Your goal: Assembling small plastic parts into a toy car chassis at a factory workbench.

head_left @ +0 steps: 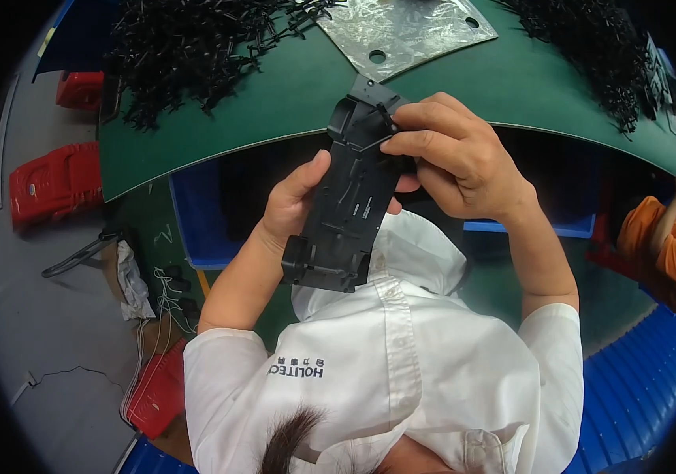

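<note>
Black panel (347, 197), a long ribbed moulding held up over the green bench (274, 103), looks to me stiff and light, best taken by its edges. My left hand (294, 201) cups its left edge, fingers closed; my right hand (452, 154) pinches its top right corner.

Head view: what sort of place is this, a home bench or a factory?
Most likely a factory assembly station. Both hands, left hand and right hand, hold a black moulded part over a green bench heaped with small black parts; red crates stand on the floor.
</note>
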{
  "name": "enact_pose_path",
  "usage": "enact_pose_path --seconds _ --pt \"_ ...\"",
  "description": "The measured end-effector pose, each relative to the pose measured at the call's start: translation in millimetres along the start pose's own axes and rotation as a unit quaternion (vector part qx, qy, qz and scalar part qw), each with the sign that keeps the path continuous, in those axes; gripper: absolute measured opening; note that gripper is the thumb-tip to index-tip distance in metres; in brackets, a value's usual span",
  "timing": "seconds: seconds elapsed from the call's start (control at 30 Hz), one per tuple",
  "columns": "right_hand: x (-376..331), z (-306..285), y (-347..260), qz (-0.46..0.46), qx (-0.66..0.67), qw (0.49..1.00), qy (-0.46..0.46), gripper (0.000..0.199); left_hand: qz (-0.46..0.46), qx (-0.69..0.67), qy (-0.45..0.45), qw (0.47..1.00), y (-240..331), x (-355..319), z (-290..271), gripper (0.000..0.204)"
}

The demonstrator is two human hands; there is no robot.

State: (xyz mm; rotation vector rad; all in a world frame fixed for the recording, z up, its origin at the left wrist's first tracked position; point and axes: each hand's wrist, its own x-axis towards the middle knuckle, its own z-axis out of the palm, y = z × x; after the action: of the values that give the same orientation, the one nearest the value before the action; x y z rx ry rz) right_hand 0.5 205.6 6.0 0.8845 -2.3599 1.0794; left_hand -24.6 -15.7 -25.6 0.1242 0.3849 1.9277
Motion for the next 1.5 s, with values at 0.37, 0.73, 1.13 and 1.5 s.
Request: enact_pose_path --seconds 0.37,0.73,1.13,1.5 --pt "-2.6 5.9 -6.6 0.074 0.04 0.996 0.03 0.022 0.006 0.008 0.055 0.998 -2.7 -0.2 1.1 0.064" --pt "5.8 -3.5 -14.2 0.043 -0.028 0.999 0.002 0.025 -0.02 -0.008 0.067 0.998 -3.2 -0.8 1.2 0.063" --pt "5.6 -7.1 -11.6 0.075 -0.003 0.997 -0.015 0.019 -0.014 0.002 0.055 0.998 -6.0 1.4 1.4 0.063" --pt "-2.7 7.3 -11.9 0.137 0.031 0.989 0.053 0.031 0.013 0.115 0.045 0.992 -6.3 4.4 4.4 0.063"
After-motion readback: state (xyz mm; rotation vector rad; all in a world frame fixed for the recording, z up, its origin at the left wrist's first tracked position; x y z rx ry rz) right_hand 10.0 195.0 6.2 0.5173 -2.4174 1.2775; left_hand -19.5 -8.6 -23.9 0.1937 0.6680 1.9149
